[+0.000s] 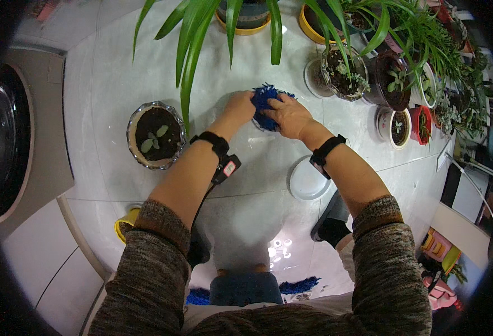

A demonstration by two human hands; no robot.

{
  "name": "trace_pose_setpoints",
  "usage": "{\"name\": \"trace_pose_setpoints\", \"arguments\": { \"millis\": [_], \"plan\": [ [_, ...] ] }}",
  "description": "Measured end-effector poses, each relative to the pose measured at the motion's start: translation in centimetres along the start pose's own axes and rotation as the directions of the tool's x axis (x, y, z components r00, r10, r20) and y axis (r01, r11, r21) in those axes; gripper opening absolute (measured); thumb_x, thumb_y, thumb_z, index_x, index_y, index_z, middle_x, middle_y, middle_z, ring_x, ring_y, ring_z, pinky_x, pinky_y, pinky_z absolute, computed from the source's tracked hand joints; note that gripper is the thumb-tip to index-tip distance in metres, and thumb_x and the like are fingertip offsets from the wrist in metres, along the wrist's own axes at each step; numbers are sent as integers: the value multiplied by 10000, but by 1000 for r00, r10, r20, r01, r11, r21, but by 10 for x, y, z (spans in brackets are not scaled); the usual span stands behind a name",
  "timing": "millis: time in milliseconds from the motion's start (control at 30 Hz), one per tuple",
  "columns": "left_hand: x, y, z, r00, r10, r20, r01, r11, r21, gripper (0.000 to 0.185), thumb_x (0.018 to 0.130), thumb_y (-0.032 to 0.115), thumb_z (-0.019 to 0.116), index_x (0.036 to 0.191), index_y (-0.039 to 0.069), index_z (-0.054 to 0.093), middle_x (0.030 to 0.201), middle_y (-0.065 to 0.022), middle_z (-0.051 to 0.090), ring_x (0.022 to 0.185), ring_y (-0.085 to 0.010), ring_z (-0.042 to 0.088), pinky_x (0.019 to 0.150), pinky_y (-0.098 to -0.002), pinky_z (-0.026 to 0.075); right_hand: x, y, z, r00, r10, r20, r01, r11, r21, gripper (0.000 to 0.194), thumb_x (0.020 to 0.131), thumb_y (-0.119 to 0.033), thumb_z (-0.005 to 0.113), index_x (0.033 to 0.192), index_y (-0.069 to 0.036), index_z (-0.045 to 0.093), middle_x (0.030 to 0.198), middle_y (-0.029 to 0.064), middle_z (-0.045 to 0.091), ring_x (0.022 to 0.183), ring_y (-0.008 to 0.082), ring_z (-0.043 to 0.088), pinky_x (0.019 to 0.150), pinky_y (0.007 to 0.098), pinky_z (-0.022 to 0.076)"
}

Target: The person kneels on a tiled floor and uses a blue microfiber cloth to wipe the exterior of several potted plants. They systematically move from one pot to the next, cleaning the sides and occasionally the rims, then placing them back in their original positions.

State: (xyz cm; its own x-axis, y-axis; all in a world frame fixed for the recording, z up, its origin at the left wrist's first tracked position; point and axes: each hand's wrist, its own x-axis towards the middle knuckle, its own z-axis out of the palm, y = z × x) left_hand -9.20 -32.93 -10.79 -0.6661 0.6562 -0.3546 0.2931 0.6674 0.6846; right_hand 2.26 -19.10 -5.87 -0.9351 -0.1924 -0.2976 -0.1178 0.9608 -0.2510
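Observation:
A shaggy blue chenille cloth point(266, 101) is bunched on the grey tiled floor ahead of me, with a pale rim just showing under its lower edge. My left hand point(241, 110) grips its left side with curled fingers. From the right, my right hand point(292, 116) holds the cloth, its fingers bent over the top. What lies under the cloth is mostly hidden. Below my right hand a round white plant saucer point(309, 179) rests on the floor, close to my right wrist strap. Left of my left forearm stands a faceted clear pot point(132, 145) with dark soil and a small seedling point(154, 140).
Long strap leaves point(196, 50) hang over the floor from a pot on a yellow saucer point(246, 31). Many potted plants crowd the right, including a white pot point(387, 126) and a red pot point(420, 124). A yellow pot point(124, 224) sits by my left sleeve.

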Motion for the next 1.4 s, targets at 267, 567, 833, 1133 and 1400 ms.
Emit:
{"name": "trace_pose_setpoints", "arguments": {
  "millis": [267, 567, 833, 1133, 1400],
  "plan": [
    [3, -6, -2, 897, -227, 380, 374, 848, -375, 210, 765, 39, 570, 974, 28, 573, 807, -86, 598, 707, -192, 597, 583, -348, 517, 8, -26, 14, 825, 553, -114, -529, 827, 190, 579, 673, -200, 717, 1219, -157, 529, 1115, 106, 477, 1021, 340, 463, 903, 375, 439],
    [25, -2, 1, 905, -148, 399, 278, 916, -290, 167, 783, 15, 592, 941, 36, 541, 792, -69, 605, 662, -176, 593, 547, -316, 506, -1, 6, 7, 941, 337, -35, -336, 941, 32, 591, 713, -192, 686, 1267, -140, 489, 1119, 114, 476, 1040, 328, 459, 880, 373, 457],
    [8, -3, 19, 902, -205, 381, 351, 862, -367, 101, 798, 21, 604, 877, 12, 543, 715, -116, 608, 595, -206, 610, 512, -325, 516, 14, -26, 30, 492, 867, -74, -714, 450, 536, 598, 730, -234, 681, 1260, -62, 461, 1120, 218, 465, 974, 401, 533, 839, 417, 473],
    [33, 11, 26, 983, 25, 185, -61, 980, 190, 170, 774, 135, 605, 822, -25, 639, 765, -206, 642, 683, -285, 652, 612, -394, 511, -6, -5, 27, 844, 537, -2, -523, 823, 222, 696, 750, -245, 673, 1338, -59, 351, 1169, 229, 432, 988, 394, 538, 841, 422, 482],
    [11, 12, 26, 954, -52, 296, 21, 994, 106, 188, 743, 150, 623, 687, -29, 639, 735, -234, 630, 714, -361, 636, 654, -438, 499, -12, -22, 41, 654, 757, -18, -658, 579, 481, 739, 786, -352, 633, 1328, 25, 301, 1173, 326, 405, 944, 457, 546, 838, 426, 480]
  ]
}}
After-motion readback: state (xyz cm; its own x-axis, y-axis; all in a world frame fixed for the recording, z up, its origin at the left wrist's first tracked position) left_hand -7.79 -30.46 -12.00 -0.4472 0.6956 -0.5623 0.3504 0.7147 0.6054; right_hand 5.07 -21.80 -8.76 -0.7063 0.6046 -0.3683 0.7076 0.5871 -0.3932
